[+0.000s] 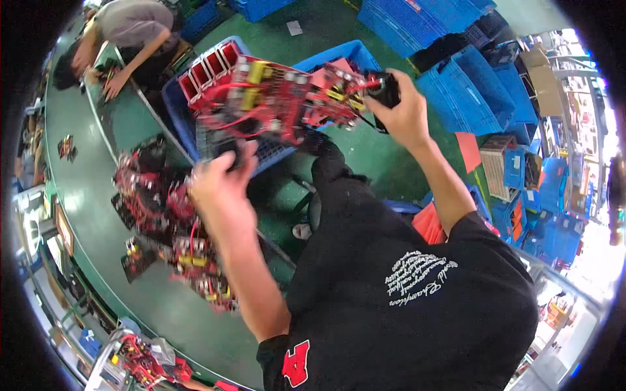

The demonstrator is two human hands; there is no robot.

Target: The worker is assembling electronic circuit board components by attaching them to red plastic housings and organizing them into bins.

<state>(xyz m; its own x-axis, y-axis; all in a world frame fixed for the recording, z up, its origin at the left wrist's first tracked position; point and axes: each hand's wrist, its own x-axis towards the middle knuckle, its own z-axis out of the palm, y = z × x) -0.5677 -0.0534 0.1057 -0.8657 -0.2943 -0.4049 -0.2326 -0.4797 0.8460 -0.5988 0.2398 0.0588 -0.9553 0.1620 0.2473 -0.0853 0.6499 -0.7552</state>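
Grasping the black end point(387, 92) of the boards point(277, 104), the right hand point(405, 114) holds them over the crate point(175, 114), off the desk's point(72, 176) right edge; whether the blurred left hand point(225, 189) grips, I cannot tell. Uneven support could drop them.

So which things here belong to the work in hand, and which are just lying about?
Likely in the job:
red circuit boards by the left hand
black part in the right hand

Seemingly lying about:
blue crates
small pale paper

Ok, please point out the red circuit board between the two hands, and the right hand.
Red circuit board point(282, 102): head view, component-covered middle.
Right hand point(405, 115): head view, middle of the hand.
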